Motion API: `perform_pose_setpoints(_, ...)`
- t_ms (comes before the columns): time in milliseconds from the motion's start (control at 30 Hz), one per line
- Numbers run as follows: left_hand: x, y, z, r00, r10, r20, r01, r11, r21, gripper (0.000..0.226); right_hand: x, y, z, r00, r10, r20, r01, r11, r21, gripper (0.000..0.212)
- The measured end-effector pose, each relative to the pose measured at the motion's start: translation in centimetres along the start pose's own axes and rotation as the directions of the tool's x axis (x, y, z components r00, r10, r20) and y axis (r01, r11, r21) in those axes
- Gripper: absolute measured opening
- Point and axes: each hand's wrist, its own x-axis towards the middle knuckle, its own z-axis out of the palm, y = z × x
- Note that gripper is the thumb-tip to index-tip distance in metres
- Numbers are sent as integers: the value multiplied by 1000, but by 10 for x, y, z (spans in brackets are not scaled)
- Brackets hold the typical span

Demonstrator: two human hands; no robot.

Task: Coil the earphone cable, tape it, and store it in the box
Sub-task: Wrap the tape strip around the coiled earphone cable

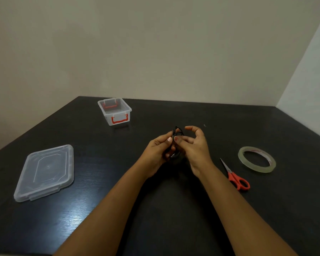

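Fingers [167, 154] of the left hand [156, 152] are curled round the coiled earphone cable [177, 131]. The thumb and a finger of the right hand [197, 147] pinch the same coil from the opposite side, the index finger lifted clear. The coil stands between the 2 hands, above the counter [155, 209], its long axis running away from the person. Coiling appears finished and taping not yet begun. The tape roll [257, 159] lies flat to the right, nearer the right hand, with the scissors [236, 177] between them. That hand is probably the one to reach for it while the left keeps the coil. The open box [115, 110] sits far-left, and its lid [46, 172] near-left.
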Motion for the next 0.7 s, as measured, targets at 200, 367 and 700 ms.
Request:
perform_pose_setpoints(200,0,0,4,995,75,-68,-65,987,146,30,-2,-3,2,999,-11,45,11,1000,-5,53)
perform_pose_setpoints(367,-1,-1,5,995,84,-46,-71,970,234,34,-1,-1,2,998,-10,59,10,1000,7,49)
perform_pose_setpoints(700,3,-4,-2,905,338,-257,-238,905,354,21,3,-5,-3,999,-24,20,24,999,29,35)
